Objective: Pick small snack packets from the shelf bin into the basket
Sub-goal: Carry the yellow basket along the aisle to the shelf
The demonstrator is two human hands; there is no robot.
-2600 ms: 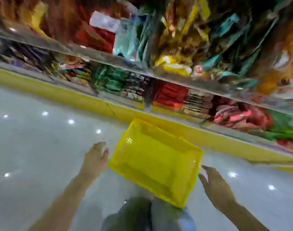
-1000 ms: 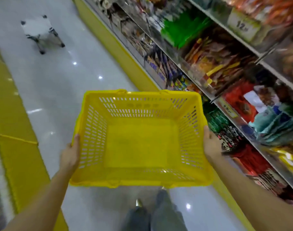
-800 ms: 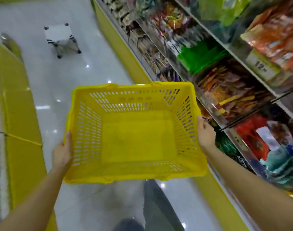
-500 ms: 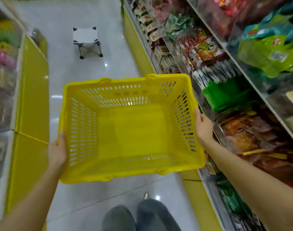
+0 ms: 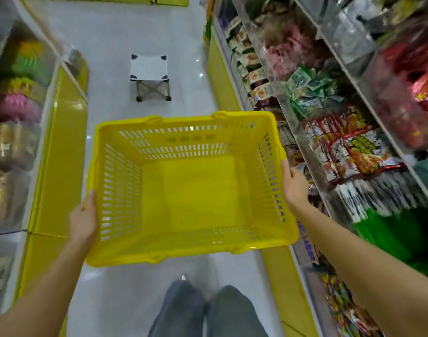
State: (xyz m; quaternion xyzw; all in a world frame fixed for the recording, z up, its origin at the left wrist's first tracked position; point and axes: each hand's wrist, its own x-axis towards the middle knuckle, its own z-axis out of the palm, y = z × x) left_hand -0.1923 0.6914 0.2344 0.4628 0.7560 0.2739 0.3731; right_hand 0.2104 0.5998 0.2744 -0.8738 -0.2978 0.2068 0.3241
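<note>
A yellow slotted plastic basket [image 5: 125,181] is held up in the aisle in front of me, and nothing lies inside it. My left hand [image 5: 82,220] grips its left rim with the thumb over the edge. My right hand [image 5: 294,184] grips the right rim the same way. Shelf bins on the right hold small snack packets: red and white ones [image 5: 349,149] level with the basket, green ones [image 5: 310,91] further along.
A small white folding stool [image 5: 149,72] stands on the shiny floor ahead in the aisle. Yellow shelf bases [image 5: 59,152] line both sides. More packed shelves [image 5: 13,100] run along the left. My legs show at the bottom.
Both hands took the basket off the floor and lifted it. My view has turned along the aisle; the stool now lies straight ahead and different bins pass on the right.
</note>
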